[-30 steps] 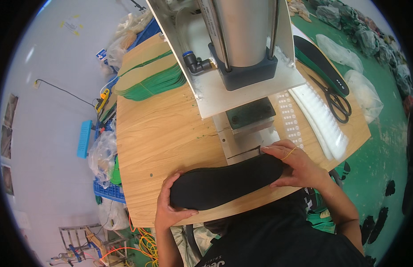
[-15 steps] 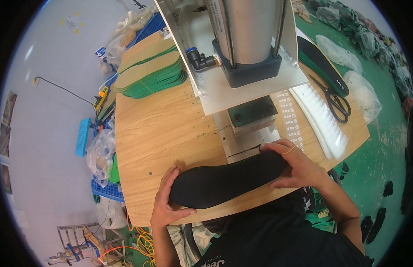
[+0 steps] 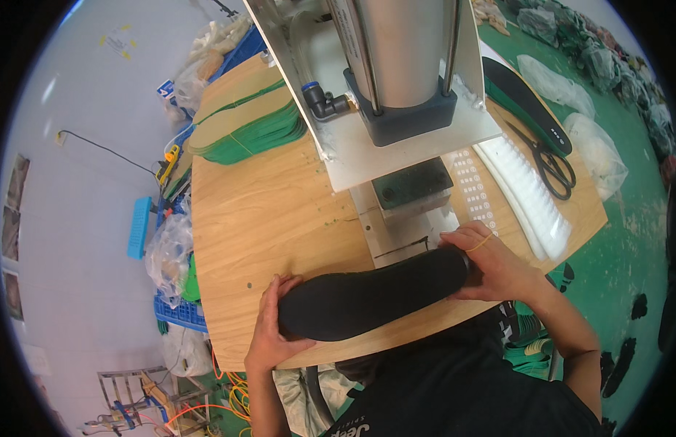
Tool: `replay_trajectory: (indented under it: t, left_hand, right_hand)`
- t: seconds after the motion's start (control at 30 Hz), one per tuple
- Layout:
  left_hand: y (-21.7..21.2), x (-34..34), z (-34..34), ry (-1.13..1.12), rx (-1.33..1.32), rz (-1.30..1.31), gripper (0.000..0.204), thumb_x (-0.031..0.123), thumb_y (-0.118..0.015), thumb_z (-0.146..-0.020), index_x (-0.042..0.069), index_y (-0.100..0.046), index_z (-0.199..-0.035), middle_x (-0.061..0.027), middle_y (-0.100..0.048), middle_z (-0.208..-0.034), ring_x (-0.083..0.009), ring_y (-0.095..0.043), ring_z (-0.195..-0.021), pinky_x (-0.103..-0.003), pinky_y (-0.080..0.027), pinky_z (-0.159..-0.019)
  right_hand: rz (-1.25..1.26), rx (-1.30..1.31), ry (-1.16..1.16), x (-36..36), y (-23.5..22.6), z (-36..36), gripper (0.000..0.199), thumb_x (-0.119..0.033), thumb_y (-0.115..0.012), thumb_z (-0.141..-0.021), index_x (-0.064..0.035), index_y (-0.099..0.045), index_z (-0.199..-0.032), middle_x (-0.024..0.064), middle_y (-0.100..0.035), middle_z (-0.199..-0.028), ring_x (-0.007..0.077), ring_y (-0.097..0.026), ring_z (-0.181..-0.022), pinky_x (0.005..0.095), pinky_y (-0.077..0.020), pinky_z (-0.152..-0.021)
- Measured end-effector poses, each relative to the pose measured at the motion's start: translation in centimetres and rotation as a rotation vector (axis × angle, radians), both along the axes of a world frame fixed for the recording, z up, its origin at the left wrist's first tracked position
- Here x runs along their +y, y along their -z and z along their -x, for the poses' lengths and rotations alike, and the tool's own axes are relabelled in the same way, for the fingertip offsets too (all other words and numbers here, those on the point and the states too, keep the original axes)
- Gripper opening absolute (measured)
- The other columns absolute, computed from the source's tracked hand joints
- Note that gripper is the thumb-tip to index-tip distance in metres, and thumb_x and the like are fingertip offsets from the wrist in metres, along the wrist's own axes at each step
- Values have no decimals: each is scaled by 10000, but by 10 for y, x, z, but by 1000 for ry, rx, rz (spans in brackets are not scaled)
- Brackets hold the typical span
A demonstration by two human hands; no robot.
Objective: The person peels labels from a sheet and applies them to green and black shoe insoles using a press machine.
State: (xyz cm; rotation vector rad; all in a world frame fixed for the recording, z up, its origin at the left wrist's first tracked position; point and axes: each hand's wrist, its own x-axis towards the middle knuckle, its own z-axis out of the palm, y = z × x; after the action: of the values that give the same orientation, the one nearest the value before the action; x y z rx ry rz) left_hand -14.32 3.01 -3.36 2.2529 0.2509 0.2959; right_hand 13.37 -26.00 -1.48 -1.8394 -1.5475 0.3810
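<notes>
A black shoe insole [image 3: 370, 297] spans the space between my two hands, over the front edge of the wooden table [image 3: 236, 218]. My left hand [image 3: 274, 328] grips its wide end, with fingers behind and the thumb along the near side. At the narrower end, my right hand [image 3: 494, 264] holds it between thumb and fingers; a thin yellow rubber band loops round one finger. Just beyond the insole stands a press, with a grey cylinder [image 3: 405, 58] above and a dark block [image 3: 412, 183] on its metal base plate [image 3: 403, 237].
Bundled green and tan insoles [image 3: 250, 131] lie at the back left. On the right are a sheet of small labels [image 3: 475, 193], a white padded strip [image 3: 527, 197], black scissors [image 3: 553, 171] and a black-and-green insole [image 3: 527, 102]. A blue crate [image 3: 179, 313] stands beyond the left edge.
My right fingers have shifted slightly and closed in at the insole's narrow end, with the thumb now less visible. The insole stays in nearly the same place in both hands.
</notes>
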Motion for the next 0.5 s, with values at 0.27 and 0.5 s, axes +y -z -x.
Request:
replay_trajectory:
  t: [0.27,0.5]
  left_hand:
    - [2,-1,-7,-126,39,-42,1229,92,-872,-498,22,-142,-1485,-170,-534,-1281,-351,-495,-1189,-427,-373,-1024]
    - [2,11,-20,-138,44,-113,1234,83,-871,-477,46,-168,-1490,-166,-542,-1253,-350,-502,-1163,-425,-382,-1018]
  right_hand:
    - [36,-8,14,14,-2,-9,781,-110,-816,-620,-25,-425,-1291,151,-532,-1107,362,-473,-1059,419,-408,-929]
    - [-45,-47,77,27,9,-21,650,-97,-800,-646,-11,-481,-1206,170,-554,-1050,370,-486,-1019,419,-416,-895]
